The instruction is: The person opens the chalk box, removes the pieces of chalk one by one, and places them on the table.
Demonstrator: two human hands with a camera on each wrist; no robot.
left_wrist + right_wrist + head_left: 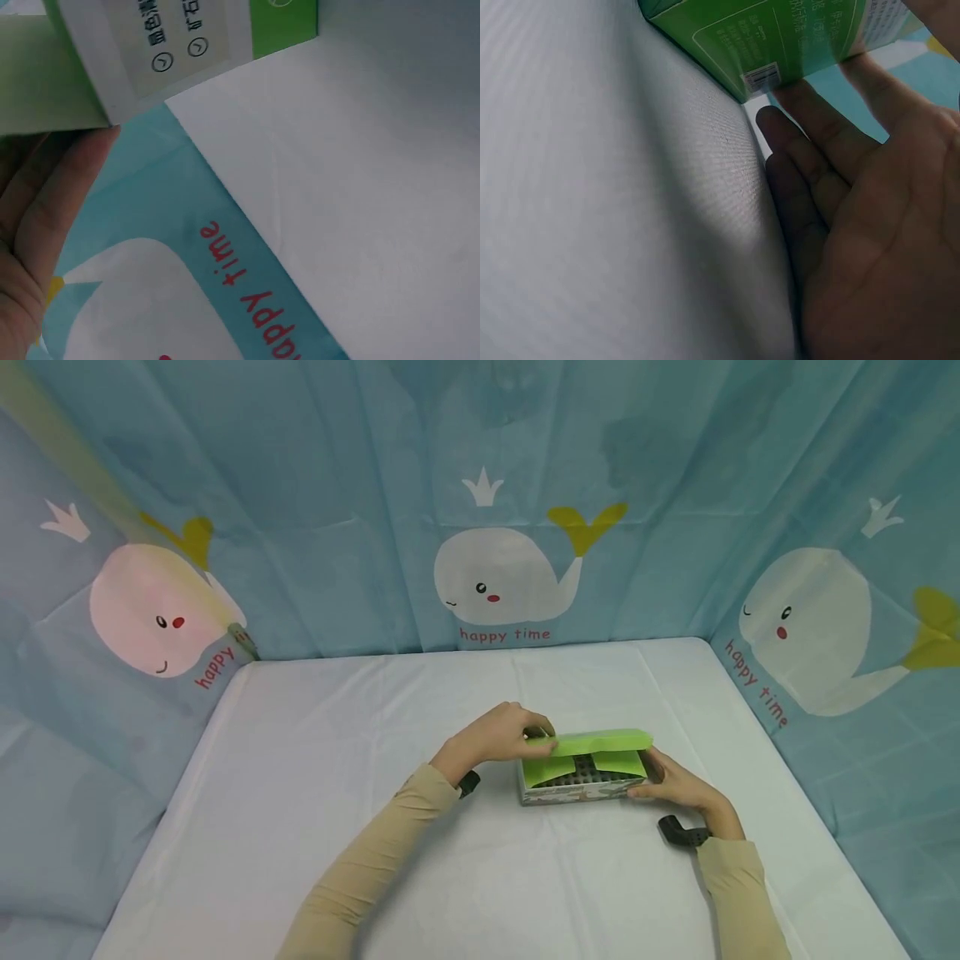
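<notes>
A cardboard box [581, 794] with a patterned front sits on the table, its bright green lid [600, 742] partly raised. Two green inner flaps [621, 763] lean over dark contents [585, 771] with a dotted or grid-like surface; what these are is unclear. My left hand [506, 732] pinches the lid's left end, and its fingers [64, 187] show below the lid's edge in the left wrist view. At the box's right end my right hand [678, 783] holds the side, thumb near the front corner. The right wrist view shows the green end panel [761, 45] with a barcode.
A white cloth [337, 777] covers the table. Blue curtains [337, 568] printed with whales stand along the back and both sides. Each wrist wears a black strap device [682, 832].
</notes>
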